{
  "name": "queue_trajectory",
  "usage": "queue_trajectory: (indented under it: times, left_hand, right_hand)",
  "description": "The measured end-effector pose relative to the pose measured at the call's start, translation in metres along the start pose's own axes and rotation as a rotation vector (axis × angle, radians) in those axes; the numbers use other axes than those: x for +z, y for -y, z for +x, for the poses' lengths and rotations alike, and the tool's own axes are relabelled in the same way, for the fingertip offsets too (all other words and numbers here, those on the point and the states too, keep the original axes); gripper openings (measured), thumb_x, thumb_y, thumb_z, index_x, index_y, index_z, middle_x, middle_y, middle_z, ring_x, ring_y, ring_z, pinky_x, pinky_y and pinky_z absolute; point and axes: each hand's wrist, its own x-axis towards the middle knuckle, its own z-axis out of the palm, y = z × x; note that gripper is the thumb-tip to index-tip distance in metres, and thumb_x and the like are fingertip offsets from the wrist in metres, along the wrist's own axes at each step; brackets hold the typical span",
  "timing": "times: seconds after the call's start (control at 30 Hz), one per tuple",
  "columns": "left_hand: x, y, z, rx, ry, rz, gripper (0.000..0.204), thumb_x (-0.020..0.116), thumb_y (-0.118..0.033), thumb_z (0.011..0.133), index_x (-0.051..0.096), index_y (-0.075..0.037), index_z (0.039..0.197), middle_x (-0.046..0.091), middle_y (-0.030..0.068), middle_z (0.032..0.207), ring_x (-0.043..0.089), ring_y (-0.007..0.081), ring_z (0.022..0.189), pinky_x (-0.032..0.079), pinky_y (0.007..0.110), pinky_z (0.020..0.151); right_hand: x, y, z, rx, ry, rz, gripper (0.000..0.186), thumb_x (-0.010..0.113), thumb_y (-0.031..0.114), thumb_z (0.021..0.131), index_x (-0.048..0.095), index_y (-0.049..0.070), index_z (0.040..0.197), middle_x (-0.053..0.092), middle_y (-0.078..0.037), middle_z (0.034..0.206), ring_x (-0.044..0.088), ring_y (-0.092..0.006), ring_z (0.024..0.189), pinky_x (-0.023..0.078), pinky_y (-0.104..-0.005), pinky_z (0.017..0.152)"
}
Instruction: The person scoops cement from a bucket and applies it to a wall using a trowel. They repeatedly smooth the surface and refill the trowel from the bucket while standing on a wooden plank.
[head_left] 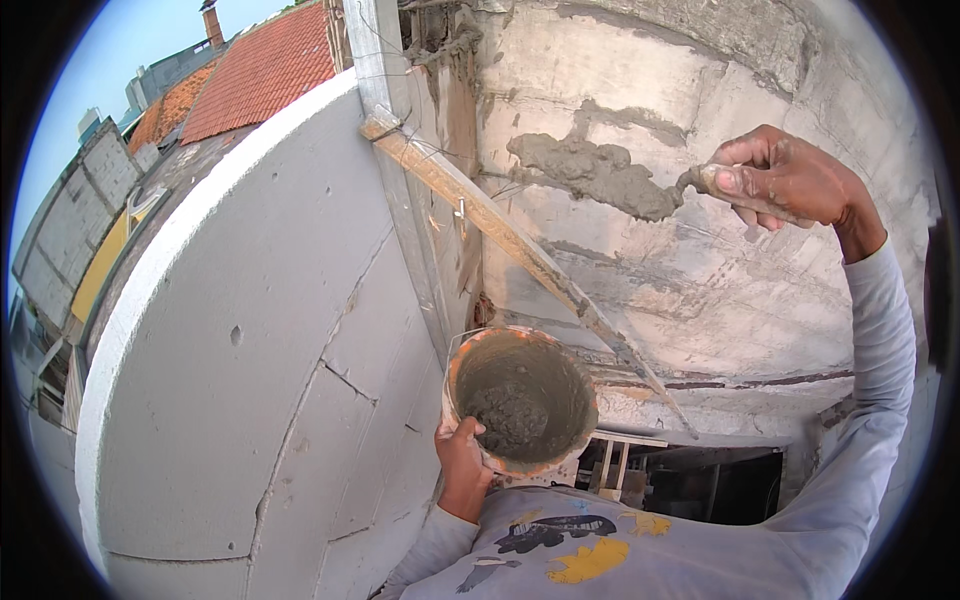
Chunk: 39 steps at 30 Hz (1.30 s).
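My right hand (pixel 785 180) is closed round the handle of a trowel (pixel 707 180), held up by the wall at the upper right. Wet grey mortar (pixel 595 172) covers the trowel's blade, and I cannot tell where the load ends and any mortar on the wall begins. Low in the middle, my left hand (pixel 463 465) grips the rim of an orange bucket (pixel 588 385), tilted so its inside shows. Mortar (pixel 512 412) lies in its bottom and smears its walls. A thin wire handle stands at the bucket's left side.
A wooden batten (pixel 500 235) slants from a metal-grey post (pixel 410 200) down across the rough pale wall (pixel 720 290). On the left rises a grey block wall (pixel 250 350) with cracked joints. Below the bucket is a dark opening (pixel 715 485) beside a wooden ladder-like frame (pixel 612 465). Red tiled roofs (pixel 260 75) lie beyond.
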Motion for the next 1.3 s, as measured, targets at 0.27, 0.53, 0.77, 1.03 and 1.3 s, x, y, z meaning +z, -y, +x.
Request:
queue_trajectory:
  times: [0.27,0.53,0.77,1.03,1.3]
  left_hand:
    - [-0.011,0.007,0.018,-0.020,-0.029,0.032,0.051,0.051,0.013,0.073,0.059,0.005,0.123,0.067,0.0100,0.110,0.067,0.0211,0.092,0.054,0.032,0.082]
    - [-0.005,-0.018,-0.008,0.037,-0.124,0.046,0.045,0.052,0.012,0.075,0.061,0.003,0.118,0.068,0.0083,0.105,0.067,0.0194,0.092,0.054,0.030,0.081]
    - [-0.039,0.011,-0.002,-0.010,-0.103,0.143,0.037,0.054,0.011,0.081,0.062,0.004,0.117,0.068,0.0069,0.103,0.064,0.0140,0.085,0.051,0.028,0.074]
    - [0.002,0.032,-0.021,-0.065,0.112,0.293,0.030,0.057,0.009,0.085,0.063,0.004,0.114,0.066,0.0044,0.099,0.062,0.0095,0.082,0.049,0.026,0.070]
    - [0.030,0.057,-0.064,0.075,0.258,0.655,0.019,0.062,0.001,0.086,0.063,0.002,0.105,0.056,-0.0021,0.071,0.051,0.0068,0.061,0.041,0.029,0.053]
  right_hand:
    - [-0.102,0.101,0.149,-0.151,-0.559,-0.565,0.051,0.057,0.044,0.097,0.074,-0.001,0.115,0.075,-0.020,0.105,0.069,-0.0332,0.093,0.054,-0.0448,0.081]
    - [-0.023,0.099,0.331,-0.380,-0.986,-0.753,0.033,0.060,0.029,0.092,0.073,-0.001,0.098,0.073,-0.026,0.103,0.070,-0.0426,0.099,0.056,-0.0507,0.084]
    - [0.027,0.003,0.103,-0.356,-0.888,-0.042,0.046,0.057,0.049,0.105,0.068,0.004,0.103,0.056,0.001,0.067,0.054,-0.0035,0.055,0.042,-0.0196,0.045]
    - [0.211,-0.101,-0.128,-0.142,-0.054,-0.281,0.054,0.079,0.020,0.086,0.061,0.000,0.133,0.071,-0.018,0.113,0.070,-0.0356,0.091,0.055,-0.0427,0.073]
    - [0.393,-0.173,-0.091,-0.084,-0.053,-0.714,0.047,0.066,0.018,0.088,0.062,0.008,0.134,0.063,-0.008,0.111,0.066,-0.0257,0.092,0.060,-0.0388,0.069]
